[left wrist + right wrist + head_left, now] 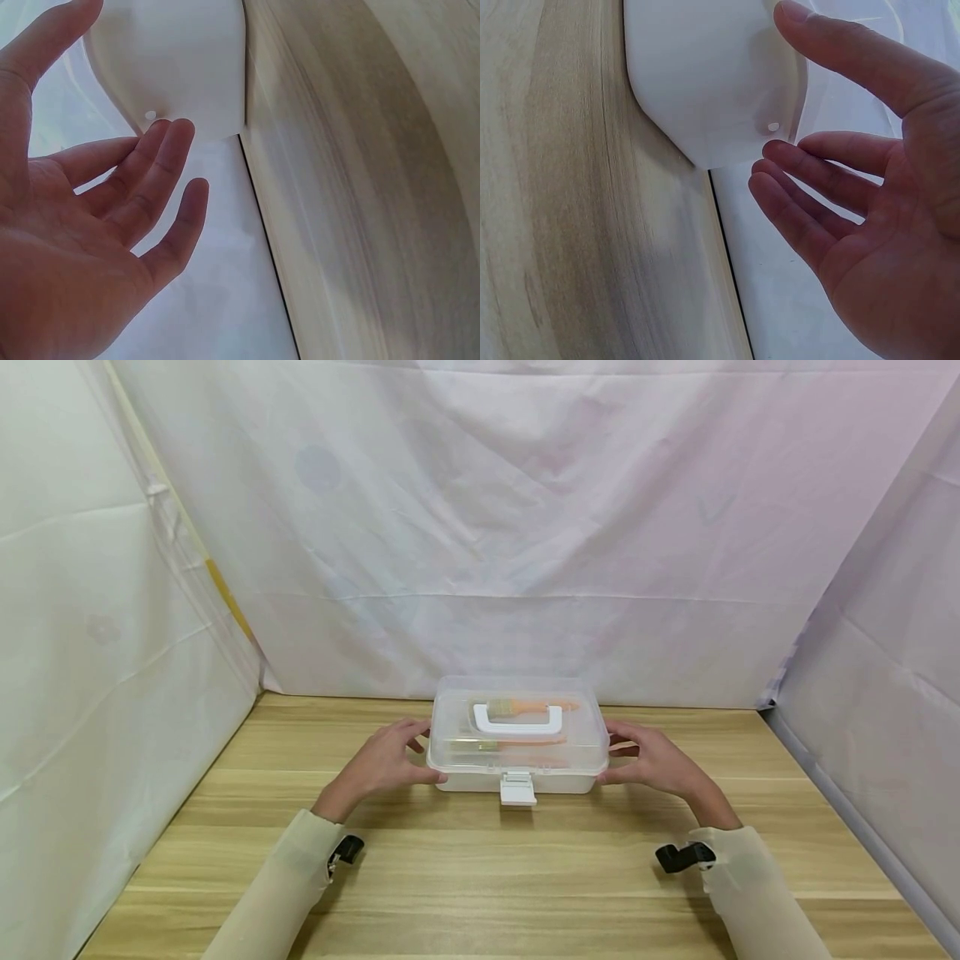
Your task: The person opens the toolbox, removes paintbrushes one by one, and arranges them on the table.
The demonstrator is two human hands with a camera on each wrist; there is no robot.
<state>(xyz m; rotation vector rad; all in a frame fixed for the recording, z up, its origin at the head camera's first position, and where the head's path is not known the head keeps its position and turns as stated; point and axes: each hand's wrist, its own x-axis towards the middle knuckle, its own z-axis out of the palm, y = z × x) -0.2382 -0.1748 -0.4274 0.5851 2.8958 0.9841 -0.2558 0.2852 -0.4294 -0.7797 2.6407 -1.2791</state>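
Observation:
A plastic storage box [459,760] with a see-through lid and white base sits on the table between both hands. Its white carry handle [519,729] lies on top, and the white front latch [517,790] sticks outward, unfastened. Orange-handled paintbrushes [536,707] show through the lid. At the box's left end is my left hand [381,763], thumb by the front corner and fingers spread toward the back. My right hand [658,763] mirrors it at the right end. Both wrist views show loosely bent fingers against or close to the box's end wall [180,60]; exact contact is unclear.
The wood-grain table [480,877] extends toward me in front of the box. White cloth hangs behind it as a back curtain [480,527] and along both sides. Each sleeve cuff carries a black device [684,857].

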